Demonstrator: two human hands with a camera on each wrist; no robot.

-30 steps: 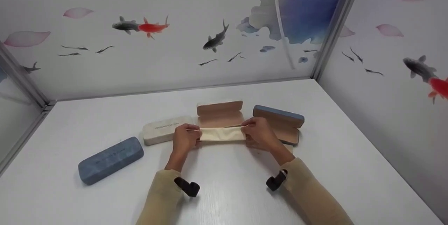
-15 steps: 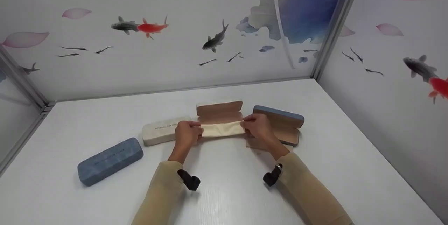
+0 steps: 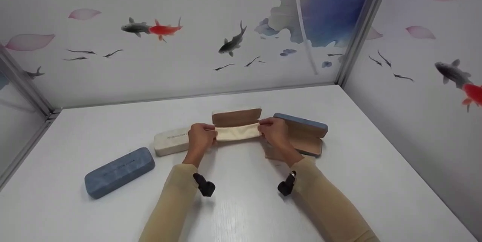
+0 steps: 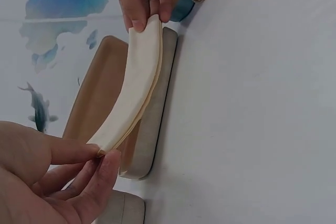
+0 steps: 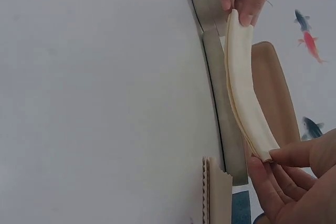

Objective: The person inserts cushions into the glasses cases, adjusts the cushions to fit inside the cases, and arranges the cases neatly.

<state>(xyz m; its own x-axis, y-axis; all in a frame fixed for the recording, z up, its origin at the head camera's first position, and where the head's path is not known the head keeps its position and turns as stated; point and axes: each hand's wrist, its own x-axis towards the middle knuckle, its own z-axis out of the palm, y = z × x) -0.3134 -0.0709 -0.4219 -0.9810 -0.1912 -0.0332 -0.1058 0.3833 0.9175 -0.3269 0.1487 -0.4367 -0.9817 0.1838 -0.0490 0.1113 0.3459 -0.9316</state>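
Note:
A folded cream cloth stretches between both hands as a long, slightly sagging strip. My left hand pinches its left end between thumb and fingers, and my right hand pinches the other end the same way. Layered edges of the cloth show in the left wrist view. Directly over the open cream glasses case the strip hangs, covering much of the case's lower half in the head view. Brown lining shows inside the raised lid. In the right wrist view the case's front wall runs beside the cloth.
To the right stands an open blue glasses case, brown inside, with a piece of corrugated cardboard before it. A closed cream case lies left of the left hand. Farther left is a closed blue case. Printed walls enclose the white table.
Both hands have moved forward, away from the body, carrying the cloth from in front of the open cream case to over it. The cases have stayed where they were.

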